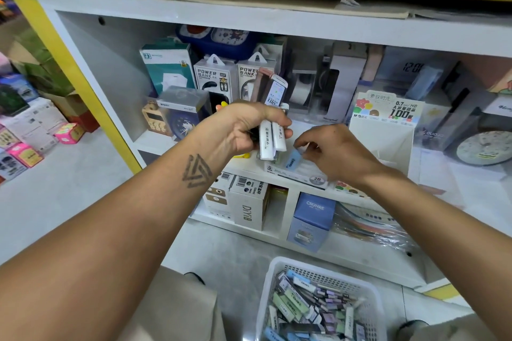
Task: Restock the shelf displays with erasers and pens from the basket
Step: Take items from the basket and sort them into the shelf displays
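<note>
Shelf unit (249, 22): white, yellow-framed, packed to the back with boxed goods; its front edge carries the displays being refilled.
Basket (273, 285): white plastic, on the floor below the shelf's front edge, holding a jumble of erasers and pens, set close so each reach is short.
Display box (297, 173): low, white, marked 2B, at the shelf's front edge, between the hands; apparently the slot being filled.
Left hand (246, 130): curled tight round a bundle of white erasers (273, 138), held upright just above the display box, probably as a ready supply.
Right hand (336, 151): fingers bent, fingertips pinching a blue eraser (293, 159) and lowering it toward the display box; whether it already touches the box is hard to tell.
Stage: early, judging by how full the basket is.
</note>
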A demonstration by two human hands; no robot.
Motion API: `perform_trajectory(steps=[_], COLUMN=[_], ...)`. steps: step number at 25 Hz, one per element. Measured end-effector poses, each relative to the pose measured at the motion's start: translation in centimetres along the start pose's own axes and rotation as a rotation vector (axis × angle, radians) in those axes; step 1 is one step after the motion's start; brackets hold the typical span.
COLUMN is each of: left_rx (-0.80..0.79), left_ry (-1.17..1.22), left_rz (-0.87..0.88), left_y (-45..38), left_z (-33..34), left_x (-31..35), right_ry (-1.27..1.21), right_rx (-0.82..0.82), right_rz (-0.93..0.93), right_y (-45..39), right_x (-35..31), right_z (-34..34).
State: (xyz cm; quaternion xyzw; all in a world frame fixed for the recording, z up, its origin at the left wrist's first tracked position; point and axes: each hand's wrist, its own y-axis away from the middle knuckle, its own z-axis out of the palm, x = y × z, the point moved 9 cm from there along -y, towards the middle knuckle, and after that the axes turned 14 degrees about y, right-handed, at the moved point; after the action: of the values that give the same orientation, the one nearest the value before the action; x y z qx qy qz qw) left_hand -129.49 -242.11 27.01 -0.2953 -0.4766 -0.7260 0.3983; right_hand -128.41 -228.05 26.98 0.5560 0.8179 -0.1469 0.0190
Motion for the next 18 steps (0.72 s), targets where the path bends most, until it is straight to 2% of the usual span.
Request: perform_trajectory(steps=[5,9,11,13,15,18], left_rx=[-0.011,0.006,-0.006,-0.030,-0.066,-0.124], left_ry=[0.009,0.003,-0.008,-0.036,-0.071,-0.052], left_rz=[0.005,0.006,-0.007,-0.021,-0.034,-0.051], left_y=[0.1,-0.1,-0.2,-0.2,-0.1,0.0], left_z=[1.2,0.7,0.4,0.4,0.9,2.3], left_x=[-0.1,-0.2,-0.5,-0.6,-0.9,-1.4], right_ry=[-0.078,0.022,0.040,-0.131,-0.504,-0.898], right_rx=[-0.086,-0.092,-0.108,-0.046,0.023,-0.007], right_rz=[0.036,-0.027,0.015,0.150,0.327,0.444], right_y=[0.8,0.4,0.2,-0.2,-0.2,0.5], right_x=[0.2,-0.9,-0.6,0.5,1.8,2.1], right_z=[0.8,1.5,1.3,0.0,-1.3,-1.9])
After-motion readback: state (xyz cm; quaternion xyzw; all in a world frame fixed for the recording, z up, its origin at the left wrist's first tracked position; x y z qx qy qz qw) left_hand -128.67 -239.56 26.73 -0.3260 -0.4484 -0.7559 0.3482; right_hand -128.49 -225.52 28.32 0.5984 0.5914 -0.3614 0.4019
